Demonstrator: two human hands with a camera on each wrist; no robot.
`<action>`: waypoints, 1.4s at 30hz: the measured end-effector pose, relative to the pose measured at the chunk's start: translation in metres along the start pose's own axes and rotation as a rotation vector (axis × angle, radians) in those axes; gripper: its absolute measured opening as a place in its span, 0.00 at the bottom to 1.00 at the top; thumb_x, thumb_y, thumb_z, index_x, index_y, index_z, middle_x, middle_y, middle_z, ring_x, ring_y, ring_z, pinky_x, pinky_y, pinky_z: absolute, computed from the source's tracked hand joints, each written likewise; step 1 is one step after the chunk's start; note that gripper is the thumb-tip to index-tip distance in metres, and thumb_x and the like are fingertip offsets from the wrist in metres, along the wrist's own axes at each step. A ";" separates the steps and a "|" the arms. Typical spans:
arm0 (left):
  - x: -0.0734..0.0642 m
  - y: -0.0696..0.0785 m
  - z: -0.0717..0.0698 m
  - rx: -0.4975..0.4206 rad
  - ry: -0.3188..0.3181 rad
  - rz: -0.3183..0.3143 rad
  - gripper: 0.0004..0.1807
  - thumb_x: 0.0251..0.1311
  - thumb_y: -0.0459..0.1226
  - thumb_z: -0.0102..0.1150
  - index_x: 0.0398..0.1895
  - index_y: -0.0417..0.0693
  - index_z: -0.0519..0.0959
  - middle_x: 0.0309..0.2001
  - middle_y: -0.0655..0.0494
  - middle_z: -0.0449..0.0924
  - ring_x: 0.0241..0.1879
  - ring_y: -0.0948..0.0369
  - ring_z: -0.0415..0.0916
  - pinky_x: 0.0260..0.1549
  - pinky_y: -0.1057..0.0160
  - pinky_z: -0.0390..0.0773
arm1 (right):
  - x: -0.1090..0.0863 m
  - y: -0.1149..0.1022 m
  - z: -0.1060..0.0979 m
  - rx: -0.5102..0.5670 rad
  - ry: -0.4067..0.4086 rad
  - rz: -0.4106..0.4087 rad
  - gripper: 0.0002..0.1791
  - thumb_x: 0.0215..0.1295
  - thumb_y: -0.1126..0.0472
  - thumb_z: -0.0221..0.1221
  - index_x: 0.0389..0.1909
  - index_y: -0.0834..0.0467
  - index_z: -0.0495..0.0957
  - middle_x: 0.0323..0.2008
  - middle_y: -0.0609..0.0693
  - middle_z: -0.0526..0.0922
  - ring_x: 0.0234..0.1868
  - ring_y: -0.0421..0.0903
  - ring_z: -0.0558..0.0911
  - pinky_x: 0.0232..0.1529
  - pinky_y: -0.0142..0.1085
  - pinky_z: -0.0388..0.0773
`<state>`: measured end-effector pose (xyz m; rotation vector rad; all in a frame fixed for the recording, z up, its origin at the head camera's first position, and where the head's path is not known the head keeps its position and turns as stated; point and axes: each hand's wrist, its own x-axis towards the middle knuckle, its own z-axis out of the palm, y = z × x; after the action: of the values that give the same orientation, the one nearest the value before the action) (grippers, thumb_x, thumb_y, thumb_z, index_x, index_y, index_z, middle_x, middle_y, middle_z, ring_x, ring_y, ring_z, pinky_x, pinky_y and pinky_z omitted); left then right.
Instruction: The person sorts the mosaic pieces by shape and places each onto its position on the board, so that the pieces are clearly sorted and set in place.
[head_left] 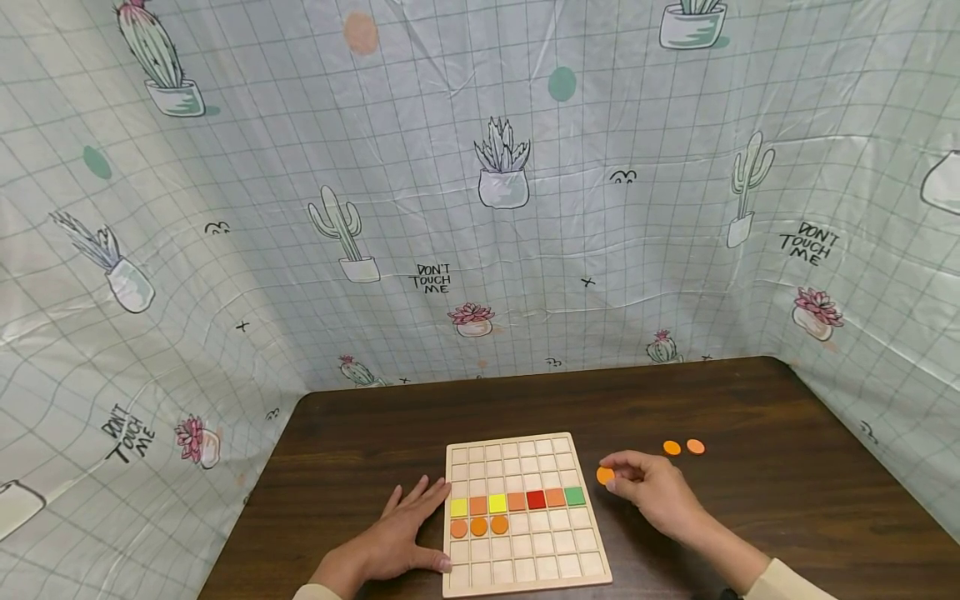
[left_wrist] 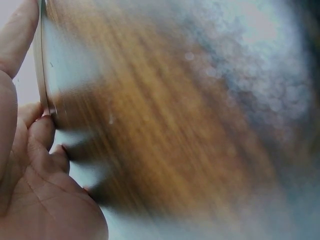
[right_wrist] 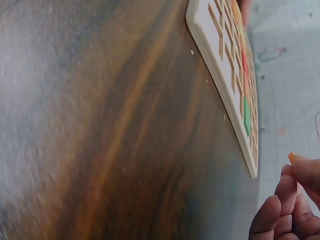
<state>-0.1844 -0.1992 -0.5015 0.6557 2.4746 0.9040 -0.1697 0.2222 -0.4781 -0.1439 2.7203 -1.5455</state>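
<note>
A pale wooden grid board lies on the table. One row holds several square tiles, among them a red tile and a green tile. Below the row's left end sit three round discs, including an orange disc. My left hand rests with spread fingers at the board's left edge, thumb touching it; the left wrist view shows this hand at the edge too. Just right of the board, my right hand pinches another orange disc between thumb and fingers. In the right wrist view only this disc's edge shows.
Two loose discs, an orange one and a paler orange one, lie on the dark wooden table beyond my right hand. A cactus-print curtain hangs behind the table and along its sides.
</note>
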 end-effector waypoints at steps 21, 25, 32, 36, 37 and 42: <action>-0.004 0.013 -0.004 0.002 -0.006 -0.009 0.59 0.58 0.63 0.71 0.86 0.52 0.54 0.86 0.45 0.49 0.85 0.37 0.35 0.76 0.26 0.27 | -0.004 -0.008 0.022 0.041 -0.068 -0.054 0.14 0.66 0.66 0.70 0.52 0.63 0.87 0.41 0.50 0.88 0.36 0.40 0.79 0.33 0.29 0.81; -0.003 0.008 -0.002 0.002 0.003 -0.005 0.59 0.56 0.66 0.70 0.87 0.57 0.54 0.86 0.48 0.49 0.85 0.39 0.35 0.76 0.27 0.25 | -0.005 -0.009 0.027 0.061 -0.083 -0.076 0.14 0.66 0.67 0.70 0.52 0.64 0.87 0.39 0.50 0.88 0.34 0.38 0.78 0.33 0.29 0.80; -0.003 0.004 -0.004 -0.021 -0.016 0.038 0.58 0.60 0.64 0.69 0.87 0.57 0.51 0.86 0.46 0.46 0.85 0.37 0.33 0.74 0.24 0.24 | -0.006 -0.014 0.035 0.052 -0.115 -0.096 0.13 0.66 0.68 0.69 0.50 0.63 0.87 0.34 0.47 0.86 0.33 0.36 0.79 0.34 0.29 0.79; -0.004 0.010 -0.005 -0.014 -0.017 0.013 0.58 0.60 0.62 0.71 0.87 0.53 0.53 0.86 0.45 0.48 0.85 0.37 0.35 0.75 0.25 0.26 | -0.005 -0.019 0.042 0.066 -0.136 -0.119 0.12 0.66 0.68 0.69 0.50 0.63 0.88 0.35 0.49 0.88 0.33 0.36 0.80 0.32 0.29 0.78; -0.004 0.012 -0.005 -0.011 -0.018 0.002 0.58 0.60 0.61 0.71 0.87 0.53 0.53 0.86 0.45 0.49 0.85 0.38 0.35 0.76 0.26 0.26 | -0.004 -0.020 0.044 0.068 -0.139 -0.122 0.12 0.66 0.68 0.69 0.49 0.63 0.88 0.35 0.49 0.88 0.33 0.36 0.80 0.31 0.29 0.77; -0.002 0.009 -0.003 0.006 -0.002 -0.007 0.57 0.59 0.60 0.73 0.86 0.54 0.54 0.85 0.47 0.50 0.85 0.38 0.37 0.77 0.26 0.27 | -0.003 -0.029 0.052 0.075 -0.157 -0.139 0.10 0.65 0.69 0.69 0.47 0.62 0.88 0.35 0.50 0.89 0.33 0.35 0.80 0.32 0.28 0.78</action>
<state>-0.1816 -0.1960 -0.4934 0.6491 2.4777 0.8931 -0.1613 0.1637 -0.4802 -0.4429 2.5767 -1.5921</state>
